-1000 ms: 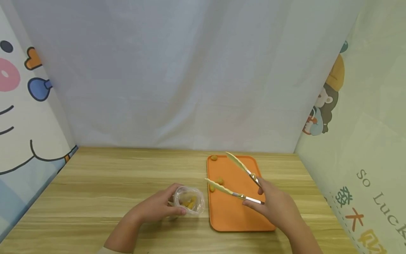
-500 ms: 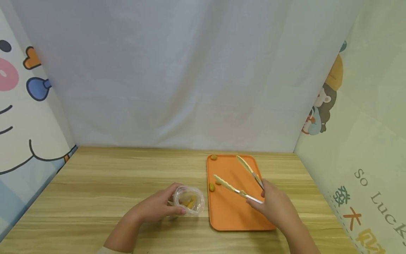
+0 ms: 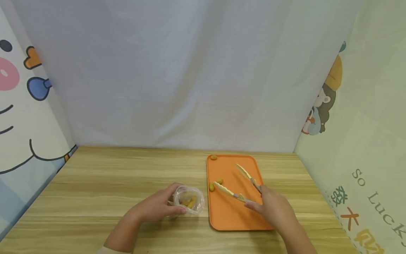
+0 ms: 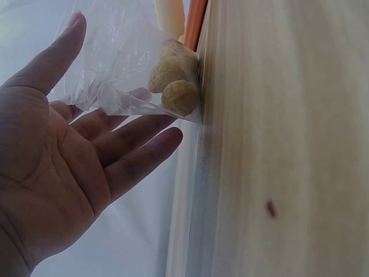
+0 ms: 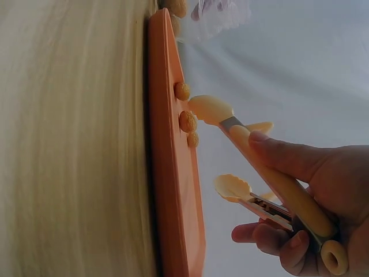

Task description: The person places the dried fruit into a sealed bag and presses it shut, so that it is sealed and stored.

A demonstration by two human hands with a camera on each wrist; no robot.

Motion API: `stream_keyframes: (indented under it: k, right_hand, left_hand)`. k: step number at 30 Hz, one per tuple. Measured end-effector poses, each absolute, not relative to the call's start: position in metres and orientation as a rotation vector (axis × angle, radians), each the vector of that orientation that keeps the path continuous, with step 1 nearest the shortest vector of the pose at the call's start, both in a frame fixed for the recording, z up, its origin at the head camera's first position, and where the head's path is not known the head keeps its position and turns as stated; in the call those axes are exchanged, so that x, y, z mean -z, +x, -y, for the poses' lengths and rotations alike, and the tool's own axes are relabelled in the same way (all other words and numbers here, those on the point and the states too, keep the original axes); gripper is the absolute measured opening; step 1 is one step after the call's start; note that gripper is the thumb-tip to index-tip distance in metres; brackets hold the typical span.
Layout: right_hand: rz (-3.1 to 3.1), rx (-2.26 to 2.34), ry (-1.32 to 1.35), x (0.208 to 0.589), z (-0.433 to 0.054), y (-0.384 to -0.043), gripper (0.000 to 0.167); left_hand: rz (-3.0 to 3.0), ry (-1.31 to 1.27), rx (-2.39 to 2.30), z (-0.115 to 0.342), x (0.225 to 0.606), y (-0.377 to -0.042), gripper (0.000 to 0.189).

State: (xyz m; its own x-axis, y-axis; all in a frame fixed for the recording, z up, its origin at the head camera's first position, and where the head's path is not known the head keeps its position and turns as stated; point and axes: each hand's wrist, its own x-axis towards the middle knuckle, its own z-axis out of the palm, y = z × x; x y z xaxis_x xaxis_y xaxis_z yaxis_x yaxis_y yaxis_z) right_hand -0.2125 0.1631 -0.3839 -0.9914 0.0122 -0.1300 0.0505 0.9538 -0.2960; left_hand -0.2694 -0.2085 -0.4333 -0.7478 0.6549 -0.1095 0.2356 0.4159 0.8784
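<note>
My left hand (image 3: 157, 205) holds a clear plastic bag (image 3: 200, 201) by its round mouth, thumb on the near side and fingers on the far side. Several brown, walnut-like pieces (image 4: 180, 97) lie at the bottom of the bag, low by the table. With thumb and fingers my right hand (image 3: 275, 208) grips tongs (image 3: 226, 189) with cream scalloped tips, spread apart over the orange tray (image 3: 234, 217). One tip is close to two walnut-like pieces (image 3: 211, 187) at the tray's left side. A third piece (image 3: 214, 157) sits in the far left corner.
The tray lies on a wood-grain table (image 3: 127, 169), just right of the bag. A pale curtain (image 3: 158, 70) hangs behind the table. Printed cloths stand at the left (image 3: 31, 116) and right (image 3: 364, 116) sides.
The tongs have drawn right, their tips have come somewhat nearer each other, and they have lowered toward the tray. The left hand and bag stay in place.
</note>
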Motion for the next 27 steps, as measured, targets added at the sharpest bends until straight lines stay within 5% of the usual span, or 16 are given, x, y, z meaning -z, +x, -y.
stream_keyframes:
  k: [16,27]
  right_hand:
    - [-3.043,0.328,-0.076,0.388,-0.156,-0.21,0.043]
    - [-3.082,0.291,-0.163,0.39,-0.152,-0.209,0.032]
  left_hand:
    - [-2.212,0.75,-1.301,0.209,0.432,-0.269,0.063]
    - [-2.221,0.752,-1.292,0.21,0.431,-0.268,0.063]
